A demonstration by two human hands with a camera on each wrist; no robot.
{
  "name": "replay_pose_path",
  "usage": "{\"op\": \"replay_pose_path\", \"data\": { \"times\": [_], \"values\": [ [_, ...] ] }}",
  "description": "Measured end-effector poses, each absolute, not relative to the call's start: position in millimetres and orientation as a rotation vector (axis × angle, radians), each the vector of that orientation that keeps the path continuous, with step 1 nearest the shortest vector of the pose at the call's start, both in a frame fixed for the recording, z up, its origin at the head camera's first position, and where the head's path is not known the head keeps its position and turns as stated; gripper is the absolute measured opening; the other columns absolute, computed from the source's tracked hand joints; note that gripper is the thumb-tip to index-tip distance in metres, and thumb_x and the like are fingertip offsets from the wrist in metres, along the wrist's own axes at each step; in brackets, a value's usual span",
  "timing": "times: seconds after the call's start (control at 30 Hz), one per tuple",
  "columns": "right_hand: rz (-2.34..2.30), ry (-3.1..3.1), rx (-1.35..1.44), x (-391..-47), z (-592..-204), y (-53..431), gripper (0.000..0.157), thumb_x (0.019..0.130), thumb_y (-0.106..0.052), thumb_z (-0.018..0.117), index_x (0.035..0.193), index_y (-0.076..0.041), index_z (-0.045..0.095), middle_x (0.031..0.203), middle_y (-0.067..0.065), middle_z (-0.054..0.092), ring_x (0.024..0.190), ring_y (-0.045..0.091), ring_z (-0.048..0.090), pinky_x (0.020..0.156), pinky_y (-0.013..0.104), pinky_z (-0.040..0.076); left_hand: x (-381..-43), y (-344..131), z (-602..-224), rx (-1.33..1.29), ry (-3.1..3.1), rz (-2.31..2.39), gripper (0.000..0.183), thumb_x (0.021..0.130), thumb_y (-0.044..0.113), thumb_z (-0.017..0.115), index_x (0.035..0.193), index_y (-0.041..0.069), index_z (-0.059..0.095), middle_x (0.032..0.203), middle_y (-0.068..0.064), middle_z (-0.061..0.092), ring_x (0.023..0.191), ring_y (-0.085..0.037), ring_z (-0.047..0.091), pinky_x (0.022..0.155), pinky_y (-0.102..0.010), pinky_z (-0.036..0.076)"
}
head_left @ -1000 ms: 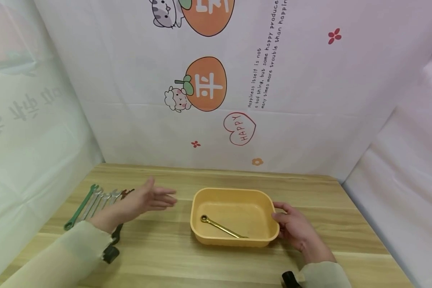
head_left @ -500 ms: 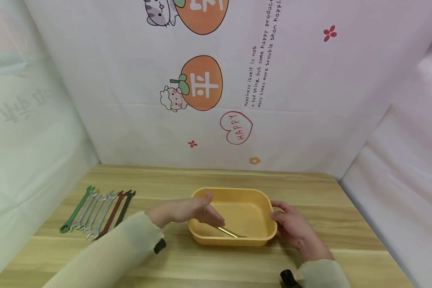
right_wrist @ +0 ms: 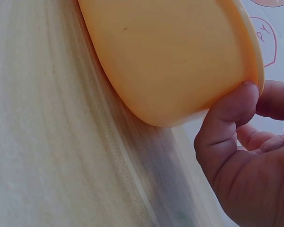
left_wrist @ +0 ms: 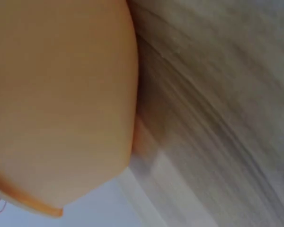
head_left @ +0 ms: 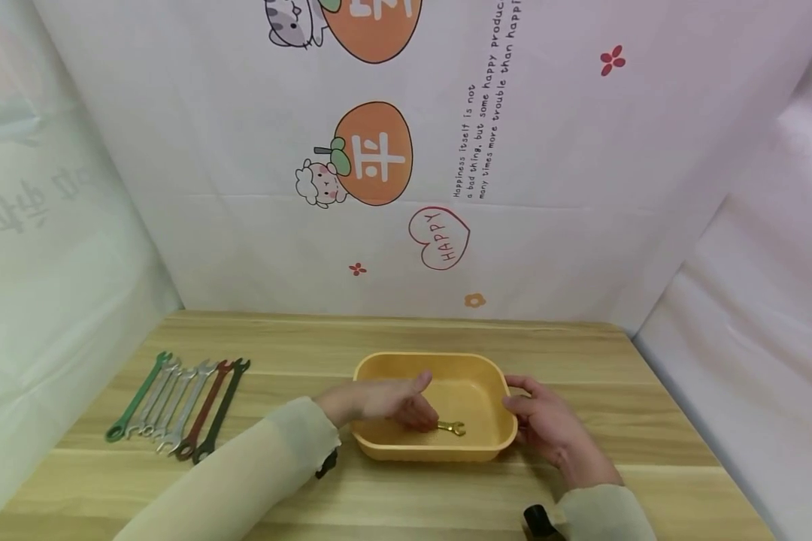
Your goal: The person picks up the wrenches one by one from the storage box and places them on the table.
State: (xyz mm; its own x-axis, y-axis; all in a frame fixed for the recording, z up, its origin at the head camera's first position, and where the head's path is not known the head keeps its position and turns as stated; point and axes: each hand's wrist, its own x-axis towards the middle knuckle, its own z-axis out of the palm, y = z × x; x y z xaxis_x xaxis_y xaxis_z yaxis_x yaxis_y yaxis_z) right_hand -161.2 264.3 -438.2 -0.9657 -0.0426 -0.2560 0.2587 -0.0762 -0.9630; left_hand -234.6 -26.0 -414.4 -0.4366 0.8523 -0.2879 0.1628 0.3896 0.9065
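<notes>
A yellow plastic bin (head_left: 440, 454) stands on the wooden table. My left hand (head_left: 395, 400) reaches over its left side, and its curled fingers hold a gold wrench (head_left: 453, 428) inside. Only the wrench's open end shows past the fingers; the ring end is hidden. At the bin's right end my right hand (head_left: 548, 424) grips the rim, with the thumb (right_wrist: 229, 111) against the wall in the right wrist view. The left wrist view shows the bin's outer wall (left_wrist: 61, 94) but not the left fingers.
Several wrenches lie side by side at the table's left: a green one (head_left: 135, 402), silver ones (head_left: 188, 406), a reddish-brown one (head_left: 205, 409) and a dark one (head_left: 225, 406). A printed white sheet (head_left: 548, 248) hangs behind the table.
My left hand has moved right from beside the wrenches into the bin and taken hold of the gold wrench, whose open end has shifted away from the front wall. My right hand keeps its grip.
</notes>
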Motion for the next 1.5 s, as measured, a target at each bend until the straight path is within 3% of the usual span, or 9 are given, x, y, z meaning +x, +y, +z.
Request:
{"op": "replay_pose_path", "data": {
  "times": [0.13,0.23,0.3,0.43,0.53,0.73,0.93,1.13,1.5],
  "values": [
    [-2.148,1.985,0.231,-162,-438,263,0.051,0.101,-0.007,0.053,0.148,0.001,0.034,0.099,0.016,0.065,0.075,0.022,0.062,0.058,0.030,0.052,-244,-25,-417,0.884,1.861,1.145,0.091,0.102,0.065,0.013,0.132,-0.007,0.059,0.128,-0.014,0.065,0.117,-0.025,0.061,0.102,-0.032,0.044],
    [-2.145,1.984,0.213,-162,-437,263,0.053,0.101,-0.008,0.053,0.149,0.002,0.031,0.098,0.015,0.065,0.075,0.022,0.062,0.058,0.030,0.052,-252,-25,-415,0.855,1.816,1.302,0.064,0.108,0.046,0.036,0.139,-0.008,0.051,0.132,-0.017,0.061,0.118,-0.029,0.060,0.102,-0.037,0.045],
    [-2.148,1.980,0.215,-162,-437,262,0.053,0.101,-0.008,0.053,0.149,0.001,0.031,0.098,0.015,0.065,0.075,0.022,0.062,0.058,0.030,0.053,-258,-26,-414,0.799,1.783,1.426,0.054,0.105,0.029,0.054,0.146,-0.006,0.044,0.135,-0.018,0.058,0.119,-0.031,0.060,0.102,-0.040,0.046],
    [-2.152,1.975,0.228,-162,-436,261,0.053,0.102,-0.008,0.053,0.149,0.001,0.031,0.098,0.015,0.065,0.075,0.022,0.062,0.058,0.031,0.053,-268,-27,-418,0.679,1.846,1.471,0.066,0.094,0.009,0.070,0.152,0.008,0.040,0.134,-0.008,0.061,0.117,-0.023,0.061,0.102,-0.039,0.045],
    [-2.153,1.976,0.226,-163,-437,261,0.053,0.102,-0.008,0.054,0.149,0.001,0.031,0.097,0.014,0.066,0.074,0.021,0.063,0.058,0.031,0.053,-268,-23,-422,0.710,1.973,1.319,0.065,0.091,0.004,0.072,0.150,0.011,0.046,0.127,-0.004,0.066,0.114,-0.018,0.063,0.098,-0.035,0.048],
    [-2.154,1.971,0.225,-162,-438,261,0.052,0.101,-0.007,0.053,0.148,0.001,0.032,0.098,0.016,0.066,0.076,0.022,0.064,0.060,0.032,0.054,-262,-8,-434,0.782,2.135,1.173,0.058,0.082,-0.006,0.076,0.136,0.007,0.061,0.118,-0.005,0.070,0.114,-0.018,0.062,0.090,-0.031,0.053],
    [-2.151,1.974,0.217,-162,-437,260,0.051,0.101,-0.007,0.052,0.148,0.002,0.032,0.097,0.015,0.065,0.075,0.021,0.063,0.059,0.030,0.053,-258,-5,-437,0.797,2.171,1.143,0.059,0.076,-0.013,0.075,0.131,0.004,0.064,0.117,-0.005,0.070,0.115,-0.018,0.062,0.087,-0.028,0.053],
    [-2.156,1.969,0.230,-162,-436,260,0.052,0.102,-0.007,0.052,0.149,0.001,0.031,0.097,0.014,0.065,0.077,0.021,0.063,0.061,0.032,0.055,-258,-1,-439,0.950,2.342,0.979,0.058,0.075,-0.017,0.071,0.128,0.004,0.067,0.109,0.000,0.073,0.106,-0.010,0.065,0.076,-0.019,0.051],
    [-2.165,1.950,0.214,-163,-437,261,0.052,0.102,-0.007,0.052,0.149,0.002,0.030,0.097,0.013,0.065,0.075,0.020,0.063,0.060,0.031,0.054,-262,2,-441,1.309,2.560,0.602,0.050,0.075,-0.011,0.063,0.116,0.015,0.076,0.110,0.012,0.070,0.098,-0.001,0.061,0.085,-0.017,0.049]
  ]
}}
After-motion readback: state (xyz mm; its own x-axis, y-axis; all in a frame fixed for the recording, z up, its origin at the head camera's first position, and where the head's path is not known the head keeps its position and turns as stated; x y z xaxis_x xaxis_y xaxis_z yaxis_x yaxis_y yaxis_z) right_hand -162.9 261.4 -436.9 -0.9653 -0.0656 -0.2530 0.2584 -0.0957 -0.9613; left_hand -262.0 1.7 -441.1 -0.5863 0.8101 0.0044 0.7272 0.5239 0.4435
